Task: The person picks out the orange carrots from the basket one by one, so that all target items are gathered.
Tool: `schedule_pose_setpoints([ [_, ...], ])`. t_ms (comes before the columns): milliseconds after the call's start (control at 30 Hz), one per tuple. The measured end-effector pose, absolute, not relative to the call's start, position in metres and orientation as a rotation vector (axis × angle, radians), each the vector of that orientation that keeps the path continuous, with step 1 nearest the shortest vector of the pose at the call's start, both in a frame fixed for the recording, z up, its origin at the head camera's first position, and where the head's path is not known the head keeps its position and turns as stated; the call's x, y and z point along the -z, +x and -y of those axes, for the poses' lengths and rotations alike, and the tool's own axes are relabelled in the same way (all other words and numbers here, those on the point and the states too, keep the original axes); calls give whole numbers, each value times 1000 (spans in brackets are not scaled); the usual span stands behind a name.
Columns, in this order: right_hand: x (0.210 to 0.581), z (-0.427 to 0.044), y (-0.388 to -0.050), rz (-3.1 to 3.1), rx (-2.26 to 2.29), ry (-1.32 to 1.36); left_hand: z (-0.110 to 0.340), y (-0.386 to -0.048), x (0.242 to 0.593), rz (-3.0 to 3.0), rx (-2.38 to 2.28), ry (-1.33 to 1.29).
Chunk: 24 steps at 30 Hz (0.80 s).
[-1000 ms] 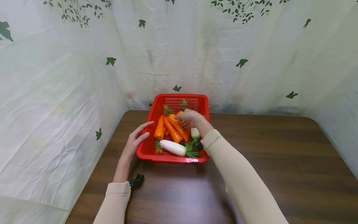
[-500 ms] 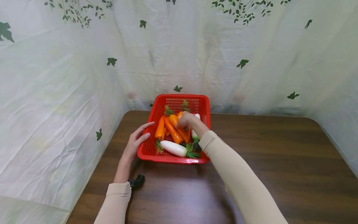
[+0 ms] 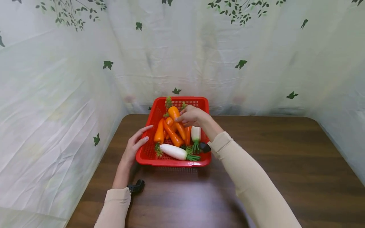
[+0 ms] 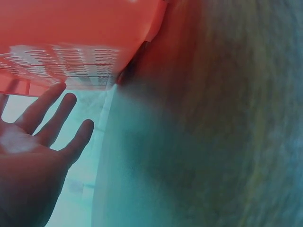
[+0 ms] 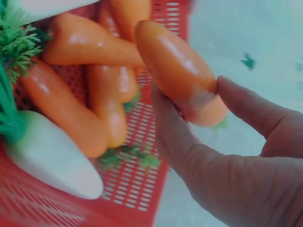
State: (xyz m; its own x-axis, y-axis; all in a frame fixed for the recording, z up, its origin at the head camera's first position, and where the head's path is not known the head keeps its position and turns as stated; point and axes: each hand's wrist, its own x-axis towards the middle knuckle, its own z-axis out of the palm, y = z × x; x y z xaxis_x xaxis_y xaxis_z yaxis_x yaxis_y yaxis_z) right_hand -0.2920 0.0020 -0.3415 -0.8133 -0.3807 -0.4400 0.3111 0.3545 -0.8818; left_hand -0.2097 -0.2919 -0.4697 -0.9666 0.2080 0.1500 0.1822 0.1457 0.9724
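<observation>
A red plastic basket [image 3: 174, 162] holds several orange carrots [image 3: 172, 134] with leafy tops, a white radish [image 3: 174, 152] lying across the front and another white radish [image 3: 196, 133] at the right. Between thumb and fingers, my right hand [image 3: 196, 116] pinches a carrot [image 5: 176, 61], raised above the others. Its leafy top points toward the basket's back wall. My left hand [image 3: 134, 145] rests against the basket's left rim, thumb and forefinger extended. In the left wrist view, the other fingers [image 4: 57, 116] of that hand stretch out loosely beside the basket's slotted wall.
The basket stands near the back edge of a brown wooden table [image 3: 271, 158]. A white curtain [image 3: 182, 50] printed with green leaves hangs behind and at the sides. A black strap [image 3: 137, 186] is around the left wrist.
My right hand reached down among the carrots, pinched one and lifted it slightly, up toward the basket's back. The left hand has stayed at the rim. The head view shifted slightly.
</observation>
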Motion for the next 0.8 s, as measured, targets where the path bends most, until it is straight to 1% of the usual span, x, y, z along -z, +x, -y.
schedule_pose_setpoints([
  [167,333,-17,-283,-1960,1624,-104,294,-209,471,-2360,-1997,393],
  [400,326,-55,-262,-1937,1771,-215,293,-210,471,-2344,-2007,403],
  [633,329,-80,-236,-1983,1851,-280,294,-209,468,-2314,-2024,419],
  [800,341,-88,-222,-1979,1924,-273,294,-210,469,-2315,-2030,422],
])
